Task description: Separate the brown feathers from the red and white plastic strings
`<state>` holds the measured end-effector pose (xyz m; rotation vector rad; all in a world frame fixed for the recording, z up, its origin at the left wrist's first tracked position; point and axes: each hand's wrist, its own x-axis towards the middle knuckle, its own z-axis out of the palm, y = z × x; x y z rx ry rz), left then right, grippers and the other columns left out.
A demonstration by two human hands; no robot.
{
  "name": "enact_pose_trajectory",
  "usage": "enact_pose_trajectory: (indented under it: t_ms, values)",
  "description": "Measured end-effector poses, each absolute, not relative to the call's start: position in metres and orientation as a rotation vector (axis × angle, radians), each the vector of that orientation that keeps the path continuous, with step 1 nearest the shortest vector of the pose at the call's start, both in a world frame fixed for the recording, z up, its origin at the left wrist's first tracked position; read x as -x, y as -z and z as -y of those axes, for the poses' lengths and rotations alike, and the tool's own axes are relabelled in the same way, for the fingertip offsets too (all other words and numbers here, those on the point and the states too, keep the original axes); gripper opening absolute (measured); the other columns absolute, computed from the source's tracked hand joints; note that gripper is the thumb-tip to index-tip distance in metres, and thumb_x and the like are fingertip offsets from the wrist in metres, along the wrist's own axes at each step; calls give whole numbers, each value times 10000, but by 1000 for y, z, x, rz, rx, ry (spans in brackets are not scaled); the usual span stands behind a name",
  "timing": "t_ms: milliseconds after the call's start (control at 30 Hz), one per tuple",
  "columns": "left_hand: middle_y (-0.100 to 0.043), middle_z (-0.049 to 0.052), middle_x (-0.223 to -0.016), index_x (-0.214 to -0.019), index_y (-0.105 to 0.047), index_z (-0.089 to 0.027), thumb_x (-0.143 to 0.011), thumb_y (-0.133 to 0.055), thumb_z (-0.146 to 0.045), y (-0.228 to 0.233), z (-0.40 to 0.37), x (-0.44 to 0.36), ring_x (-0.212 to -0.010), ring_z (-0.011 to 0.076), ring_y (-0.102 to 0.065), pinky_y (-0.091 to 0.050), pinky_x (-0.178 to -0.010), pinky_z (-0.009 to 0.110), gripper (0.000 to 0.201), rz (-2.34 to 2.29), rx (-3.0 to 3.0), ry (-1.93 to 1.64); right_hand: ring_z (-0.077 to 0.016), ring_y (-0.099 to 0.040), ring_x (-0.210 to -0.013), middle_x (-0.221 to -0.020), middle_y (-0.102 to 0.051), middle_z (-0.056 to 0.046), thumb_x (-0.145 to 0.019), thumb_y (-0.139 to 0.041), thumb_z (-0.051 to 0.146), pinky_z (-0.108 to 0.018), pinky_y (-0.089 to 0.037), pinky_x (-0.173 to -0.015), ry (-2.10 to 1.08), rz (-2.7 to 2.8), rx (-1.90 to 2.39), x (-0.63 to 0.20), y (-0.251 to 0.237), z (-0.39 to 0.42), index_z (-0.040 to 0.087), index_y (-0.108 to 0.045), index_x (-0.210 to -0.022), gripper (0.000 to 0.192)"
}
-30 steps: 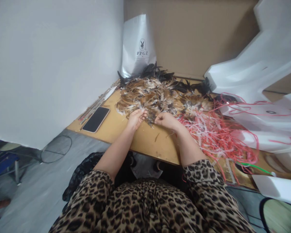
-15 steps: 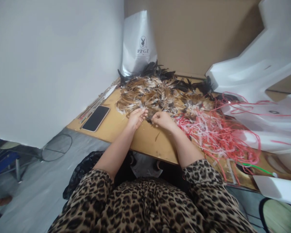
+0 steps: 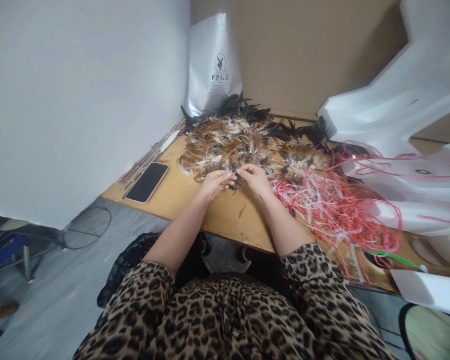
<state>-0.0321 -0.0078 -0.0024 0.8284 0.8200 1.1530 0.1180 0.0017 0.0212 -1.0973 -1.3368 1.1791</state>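
My left hand (image 3: 217, 184) is closed in a pinch at the near edge of a pile of brown and white feathers (image 3: 225, 145). Its fingertips appear to grip the pale end of a feather. Almost touching it, my right hand (image 3: 255, 179) is also pinched, fingertips meeting the left ones over the same spot. A small dark feather tuft (image 3: 235, 187) shows just under the fingers. What exactly lies between the right fingertips is too small to make out. Black feathers (image 3: 243, 107) lie behind the brown ones.
Right of my hands spreads a tangle of red and white ribbon strips (image 3: 333, 210). White moulded foam pieces (image 3: 390, 110) stand beyond it. A phone (image 3: 147, 183) lies at the left on the wooden table (image 3: 228, 220). At the back stands a silver-white bag (image 3: 213, 65), near a white panel (image 3: 78, 100).
My right hand has moved slightly up and left, its fingers now extended into a pinch. My left hand has shifted a little right, so the fingertips of both hands come together.
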Motion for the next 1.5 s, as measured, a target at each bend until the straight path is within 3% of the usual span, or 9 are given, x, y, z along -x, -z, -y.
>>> enact_pose_trajectory:
  t_ms: [233, 733, 967, 1133, 1267, 1500]
  values:
    - [-697, 77, -770, -798, -647, -87, -678, -713, -247, 4, 7, 32, -545, 56, -601, -413, -463, 136, 210, -813, -840, -1138, -80, -438, -546, -622, -544, 22, -644, -614, 400, -204, -360, -534, -1014, 1438, 1109, -116, -19, -1, 160, -565, -695, 251]
    - [-647, 33, -652, -706, -627, -87, -659, -727, -261, -1, 9, 30, -488, 36, -550, -398, -453, 138, 206, -829, -874, -1174, -91, -482, -556, -652, -598, -1, -682, -572, 373, -214, -394, -569, -984, 1514, 1149, -121, -17, -5, 148, -604, -722, 231]
    - [-654, 27, -666, -740, -616, -97, -652, -730, -255, 1, 6, 32, -505, 36, -551, -387, -459, 140, 214, -863, -792, -1267, -124, -545, -608, -686, -662, -37, -729, -512, 256, -223, -359, -588, -525, 2251, 1486, -135, -27, 2, 164, -677, -711, 189]
    - [-654, 25, -668, -751, -613, -96, -646, -734, -248, 2, 5, 32, -510, 37, -558, -389, -452, 136, 221, -856, -765, -1283, -171, -582, -689, -785, -681, -90, -735, -536, 282, -244, -359, -598, -301, 2401, 1685, -128, -32, 10, 186, -687, -759, 180]
    - [-654, 25, -669, -747, -602, -102, -647, -735, -246, 1, 5, 32, -506, 34, -555, -390, -453, 133, 220, -859, -745, -1288, -155, -569, -642, -723, -670, -81, -707, -530, 232, -238, -362, -587, -404, 2344, 1680, -131, -32, 7, 166, -670, -692, 155]
    - [-656, 22, -683, -757, -613, -107, -673, -716, -256, 3, 3, 34, -524, 31, -563, -393, -466, 127, 200, -822, -741, -1288, -64, -390, -396, -442, -501, 40, -636, -567, 300, -193, -295, -418, -1185, 1693, 1391, -136, -30, -2, 139, -614, -661, 170]
